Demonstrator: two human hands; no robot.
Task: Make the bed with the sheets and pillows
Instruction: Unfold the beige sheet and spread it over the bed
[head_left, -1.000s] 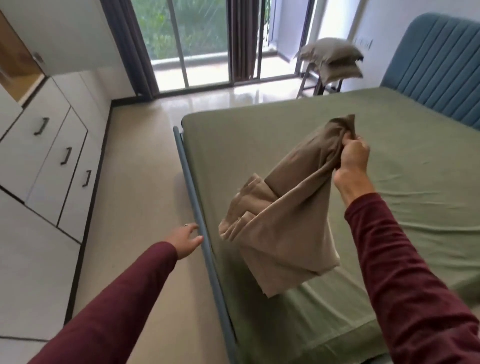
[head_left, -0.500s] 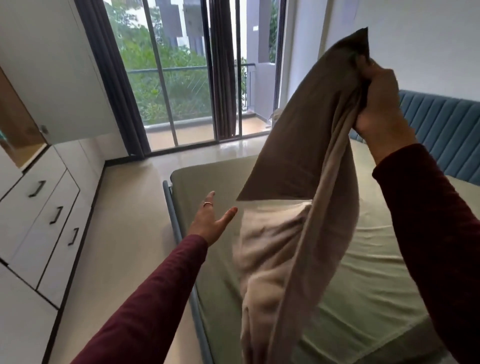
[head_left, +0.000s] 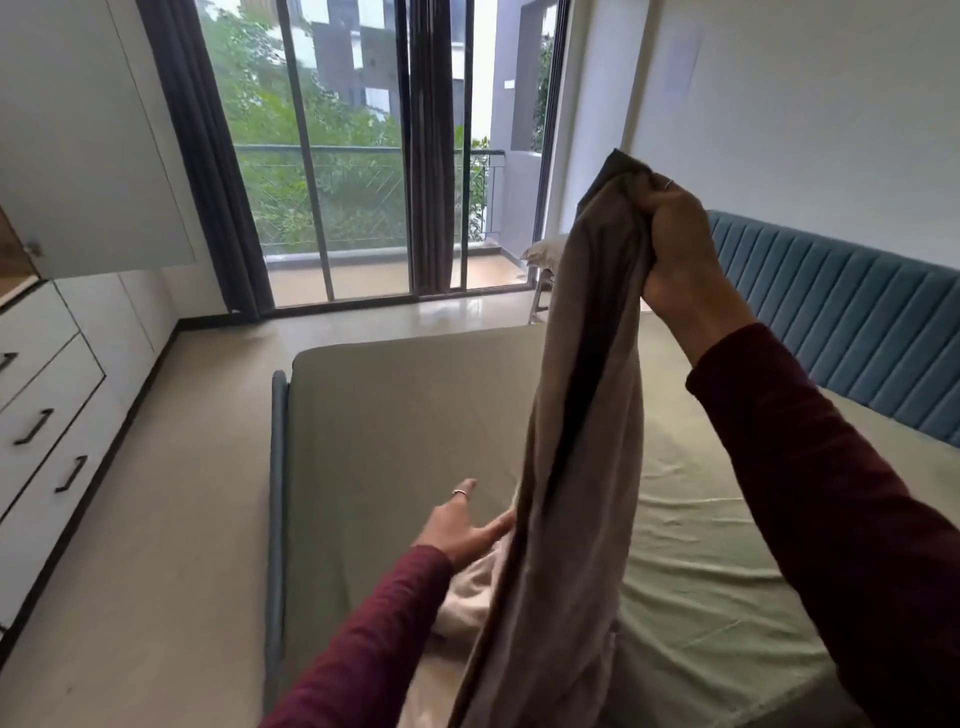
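The bedroom is bright, daylight coming through the tall sliding glass door (head_left: 363, 182) onto a bed (head_left: 415, 415) whose green fitted sheet (head_left: 727, 571) is already stretched flat across the mattress. The fingers (head_left: 670, 208) of the right hand (head_left: 675, 254) are curled tight round one bunched end of a taupe top sheet (head_left: 582, 441), holding it up above the bed so the cloth hangs down in a long, narrow, folded column. Lower down, the left hand (head_left: 462, 530) reaches in with its fingers straight and spread, the tips just touching the near edge of the hanging cloth; it grips nothing that I can see. The foot of the sheet piles in paler folds by the left sleeve (head_left: 363, 639), over the near side of the bed. Beyond the bed stands the blue padded headboard (head_left: 841, 332), and a pillow (head_left: 543, 254) sits on a stool near the glass door, well apart from the bed. White drawers (head_left: 47, 395) line the wall on the left. To my eye the sheet is being unfolded, and the spreading itself is not yet begun. The next move, I judge, calls for the left hand to find a second corner or edge and close on it, so that both hands can draw the cloth wide and cast it over the mattress; the pillows would come after.
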